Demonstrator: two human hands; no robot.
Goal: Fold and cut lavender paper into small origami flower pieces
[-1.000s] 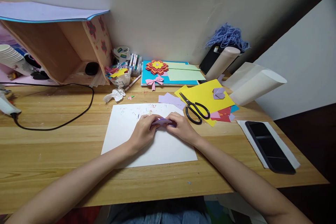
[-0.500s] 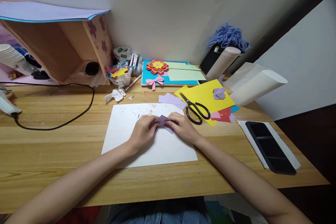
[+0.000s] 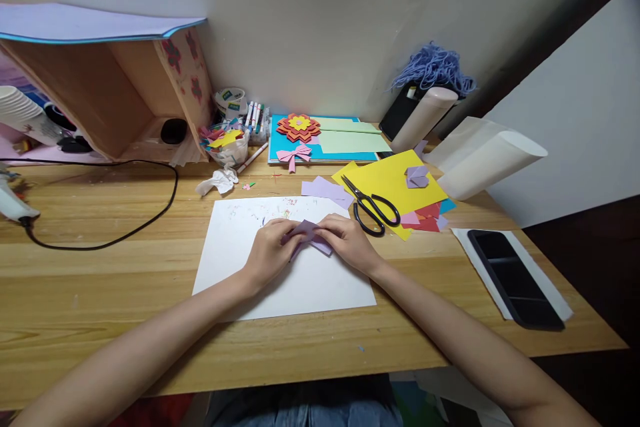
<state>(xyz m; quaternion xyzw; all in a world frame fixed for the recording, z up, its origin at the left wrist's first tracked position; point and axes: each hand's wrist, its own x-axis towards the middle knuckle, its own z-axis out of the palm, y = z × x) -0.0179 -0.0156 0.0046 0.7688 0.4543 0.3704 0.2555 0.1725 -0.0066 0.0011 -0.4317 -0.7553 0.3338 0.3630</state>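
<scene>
Between my two hands is a folded piece of purple paper (image 3: 309, 229), held just over a white sheet (image 3: 300, 287) on the wooden table. My left hand (image 3: 271, 250) pinches its left side, thumb in front. On the other side my right hand (image 3: 346, 240) grips the paper's right part with thumb and fingers. Two lower flaps of the paper stick out below the fingers. Beyond the hands lie flat purple paper pieces (image 3: 327, 191). Black-handled scissors (image 3: 371, 205) rest partly on yellow paper (image 3: 400, 177), which also carries a small folded purple paper piece (image 3: 417, 177).
A phone (image 3: 515, 280) lies at the right on a white tissue. Rolled white paper (image 3: 493, 163) stands behind it. At the back are a blue board (image 3: 275, 147) with paper flowers, a tub of scraps (image 3: 227, 143) and a cardboard box (image 3: 185, 93). A black cable (image 3: 115, 242) loops at left.
The purple paper has tilted slightly between my fingers, and its lower flaps have shifted a little. Both hands stay in nearly the same place, still holding it.
</scene>
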